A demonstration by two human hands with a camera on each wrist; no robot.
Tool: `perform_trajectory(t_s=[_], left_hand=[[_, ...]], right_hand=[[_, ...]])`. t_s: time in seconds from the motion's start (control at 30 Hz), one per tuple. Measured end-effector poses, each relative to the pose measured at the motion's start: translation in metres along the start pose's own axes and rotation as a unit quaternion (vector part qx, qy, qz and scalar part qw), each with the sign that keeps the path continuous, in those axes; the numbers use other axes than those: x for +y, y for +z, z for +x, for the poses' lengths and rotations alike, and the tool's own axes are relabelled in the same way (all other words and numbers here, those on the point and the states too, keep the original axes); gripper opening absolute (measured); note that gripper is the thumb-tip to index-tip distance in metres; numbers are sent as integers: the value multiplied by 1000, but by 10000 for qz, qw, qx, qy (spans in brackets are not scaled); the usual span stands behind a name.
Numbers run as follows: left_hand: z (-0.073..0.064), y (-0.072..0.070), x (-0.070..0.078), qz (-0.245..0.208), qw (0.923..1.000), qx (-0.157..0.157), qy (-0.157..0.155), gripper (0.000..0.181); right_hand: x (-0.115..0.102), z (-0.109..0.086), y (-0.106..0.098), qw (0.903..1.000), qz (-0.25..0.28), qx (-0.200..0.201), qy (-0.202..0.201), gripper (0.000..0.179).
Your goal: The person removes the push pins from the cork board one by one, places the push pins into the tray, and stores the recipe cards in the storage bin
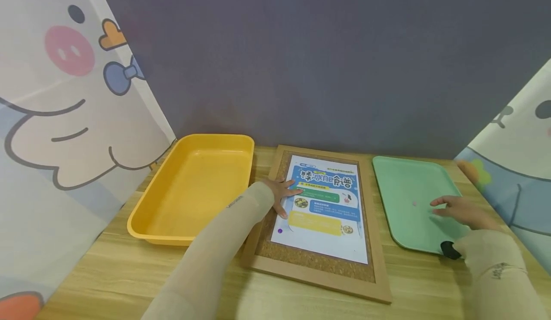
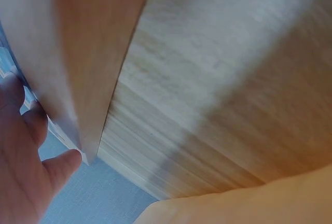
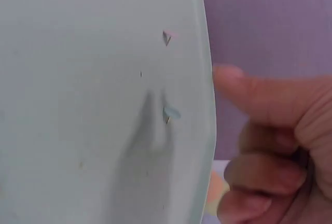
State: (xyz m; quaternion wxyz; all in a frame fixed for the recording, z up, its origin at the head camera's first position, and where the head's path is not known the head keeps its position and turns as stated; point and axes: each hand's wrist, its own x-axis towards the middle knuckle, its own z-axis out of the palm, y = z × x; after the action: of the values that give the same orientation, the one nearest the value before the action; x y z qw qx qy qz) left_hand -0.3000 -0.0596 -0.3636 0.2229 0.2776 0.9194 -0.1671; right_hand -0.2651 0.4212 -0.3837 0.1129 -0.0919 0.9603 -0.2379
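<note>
A framed cork board lies on the table with a printed poster on it. A purple pushpin sits at the poster's lower left corner. My left hand rests with spread fingers on the poster's left edge and the board. My right hand hovers over the green tray, thumb and index finger apart, nothing between them. In the right wrist view, a pink thumbtack and a light blue thumbtack lie on the tray; the other fingers are loosely curled.
A yellow bin stands left of the board, close to my left forearm. Behind everything rises a dark grey wall. Cartoon-printed panels flank the wooden table on both sides. A black band is at my right wrist.
</note>
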Motion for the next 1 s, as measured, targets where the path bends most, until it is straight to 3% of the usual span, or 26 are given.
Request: perform_trajectory(t_s=[0.3,0.6,0.83,1.0], left_hand=[[2,2,0,187,9996,-123,-170,94],[-3,1,2,131,9998,62,-127,94],[-2,-1,3,189,9997,71,-144,94],[-3,-1,3,205,9998,46,-68,94]], right_hand=[[-31,8,9,9993,220,-27,-288,35],[-52,11,15,9979,148,103,-621,28],[-69,18,25,9962,572,-140,-643,28],[-84,21,32,9955,568,-195,-738,28]])
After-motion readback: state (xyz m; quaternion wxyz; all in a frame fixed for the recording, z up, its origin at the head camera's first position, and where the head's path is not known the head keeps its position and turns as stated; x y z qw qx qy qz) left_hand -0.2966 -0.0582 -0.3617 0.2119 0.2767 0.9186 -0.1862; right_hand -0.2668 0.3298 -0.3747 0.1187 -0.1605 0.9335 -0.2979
